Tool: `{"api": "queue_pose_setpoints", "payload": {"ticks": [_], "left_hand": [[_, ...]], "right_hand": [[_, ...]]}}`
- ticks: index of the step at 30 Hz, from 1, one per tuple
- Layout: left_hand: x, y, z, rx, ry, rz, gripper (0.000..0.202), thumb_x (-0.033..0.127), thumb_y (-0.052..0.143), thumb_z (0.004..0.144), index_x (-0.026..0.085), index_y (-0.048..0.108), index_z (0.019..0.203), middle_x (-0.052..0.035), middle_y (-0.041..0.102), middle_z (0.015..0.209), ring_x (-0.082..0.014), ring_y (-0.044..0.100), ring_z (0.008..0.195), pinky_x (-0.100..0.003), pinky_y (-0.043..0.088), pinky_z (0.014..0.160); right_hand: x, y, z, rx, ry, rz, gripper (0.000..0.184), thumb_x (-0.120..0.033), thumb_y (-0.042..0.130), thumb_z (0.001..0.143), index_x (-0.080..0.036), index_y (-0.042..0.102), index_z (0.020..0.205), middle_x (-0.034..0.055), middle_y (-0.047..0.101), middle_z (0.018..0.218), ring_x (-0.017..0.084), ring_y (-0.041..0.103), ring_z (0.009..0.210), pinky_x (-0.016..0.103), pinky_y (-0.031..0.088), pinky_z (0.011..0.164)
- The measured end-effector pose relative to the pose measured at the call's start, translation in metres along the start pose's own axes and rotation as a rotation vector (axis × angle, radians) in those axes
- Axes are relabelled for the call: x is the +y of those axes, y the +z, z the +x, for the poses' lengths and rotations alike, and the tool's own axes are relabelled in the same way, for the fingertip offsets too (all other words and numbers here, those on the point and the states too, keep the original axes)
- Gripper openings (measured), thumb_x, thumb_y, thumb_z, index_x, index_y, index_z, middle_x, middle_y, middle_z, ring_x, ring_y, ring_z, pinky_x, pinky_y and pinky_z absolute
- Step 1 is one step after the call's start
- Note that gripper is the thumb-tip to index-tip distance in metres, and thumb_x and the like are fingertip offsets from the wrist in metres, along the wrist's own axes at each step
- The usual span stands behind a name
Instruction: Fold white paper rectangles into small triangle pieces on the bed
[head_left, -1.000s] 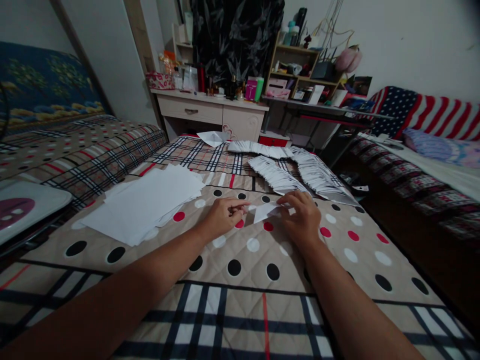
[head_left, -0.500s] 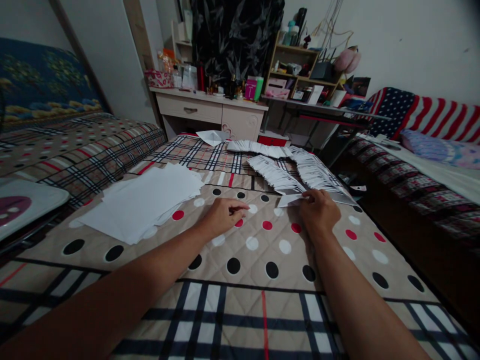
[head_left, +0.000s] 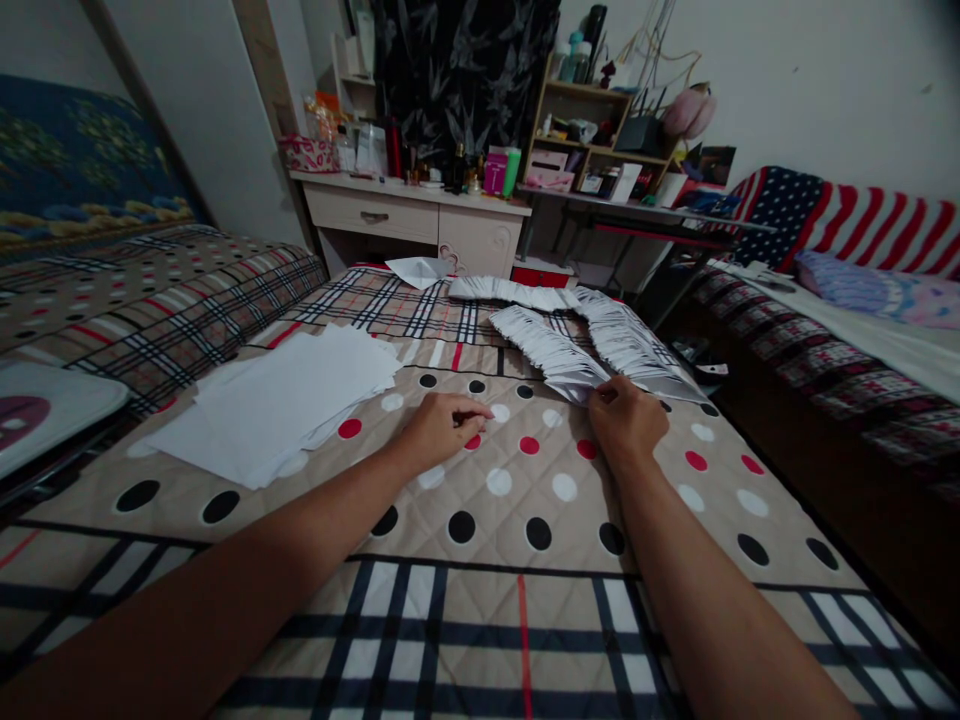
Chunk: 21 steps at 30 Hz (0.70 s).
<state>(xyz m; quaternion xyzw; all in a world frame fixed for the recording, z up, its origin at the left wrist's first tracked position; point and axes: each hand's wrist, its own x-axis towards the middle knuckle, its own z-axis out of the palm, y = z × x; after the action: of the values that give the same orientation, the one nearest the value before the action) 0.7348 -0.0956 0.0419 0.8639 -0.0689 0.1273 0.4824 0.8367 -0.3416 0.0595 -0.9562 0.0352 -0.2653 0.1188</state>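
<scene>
My right hand (head_left: 628,418) is at the near end of a row of folded white papers (head_left: 544,345). Its thumb and fingers are pinched on the edge of the nearest folded paper (head_left: 576,386), which lies against the row. My left hand (head_left: 444,428) is held over the dotted bedspread with nothing in it, its fingers loosely bent and a gap between them and the thumb. Left of it lies a spread stack of flat white sheets (head_left: 277,405). A second row of folded papers (head_left: 626,345) runs along the right, joining another row (head_left: 514,293) across the back.
A single folded paper (head_left: 420,271) lies at the bed's far edge. The quilted bedspread (head_left: 491,620) is under everything. Beyond stand a white dresser (head_left: 375,212) and a shelf unit (head_left: 581,150) with small items. A white folding table (head_left: 52,400) is at the left.
The folded paper at my right hand has moved up against the end of the row, where before it stuck out to the left. My left hand has hardly moved. The view has shifted slightly.
</scene>
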Motion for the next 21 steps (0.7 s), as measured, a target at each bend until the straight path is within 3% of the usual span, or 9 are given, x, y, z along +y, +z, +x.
{"api": "queue_pose_setpoints", "payload": {"ticks": [6, 12, 17, 21], "left_hand": [[-0.002, 0.001, 0.000, 0.003, -0.017, 0.007, 0.022, 0.016, 0.059, 0.080, 0.017, 0.076, 0.094, -0.0047, 0.076, 0.094, -0.0130, 0.070, 0.076, -0.022, 0.055, 0.068], [-0.003, 0.001, 0.001, -0.011, -0.003, 0.021, 0.023, 0.017, 0.058, 0.080, 0.018, 0.077, 0.094, -0.0051, 0.075, 0.095, -0.0148, 0.070, 0.080, -0.023, 0.055, 0.069], [-0.005, 0.001, 0.001, -0.018, -0.001, 0.009, 0.023, 0.019, 0.057, 0.082, 0.019, 0.076, 0.094, -0.0047, 0.075, 0.094, -0.0148, 0.070, 0.081, -0.024, 0.055, 0.071], [-0.008, 0.001, 0.001, -0.021, 0.015, 0.024, 0.023, 0.020, 0.057, 0.082, 0.020, 0.076, 0.095, -0.0046, 0.075, 0.096, -0.0153, 0.070, 0.084, -0.024, 0.056, 0.072]], "right_hand": [[-0.001, 0.003, -0.001, 0.050, 0.028, 0.105, 0.023, -0.029, 0.056, 0.082, -0.019, 0.066, 0.100, 0.0066, 0.070, 0.079, 0.023, 0.060, 0.071, 0.030, 0.025, 0.058], [-0.008, 0.002, -0.014, 0.007, -0.128, 0.145, 0.019, -0.024, 0.054, 0.081, -0.019, 0.068, 0.092, 0.0065, 0.069, 0.087, 0.023, 0.060, 0.079, 0.031, 0.031, 0.060], [-0.009, 0.004, -0.019, 0.006, -0.276, 0.105, 0.028, -0.023, 0.052, 0.083, -0.017, 0.072, 0.102, 0.0104, 0.066, 0.101, 0.028, 0.056, 0.101, 0.034, 0.043, 0.074], [-0.012, 0.006, -0.020, -0.007, -0.344, 0.098, 0.033, -0.026, 0.052, 0.085, -0.012, 0.070, 0.108, 0.0142, 0.063, 0.116, 0.030, 0.052, 0.111, 0.039, 0.043, 0.092]]}}
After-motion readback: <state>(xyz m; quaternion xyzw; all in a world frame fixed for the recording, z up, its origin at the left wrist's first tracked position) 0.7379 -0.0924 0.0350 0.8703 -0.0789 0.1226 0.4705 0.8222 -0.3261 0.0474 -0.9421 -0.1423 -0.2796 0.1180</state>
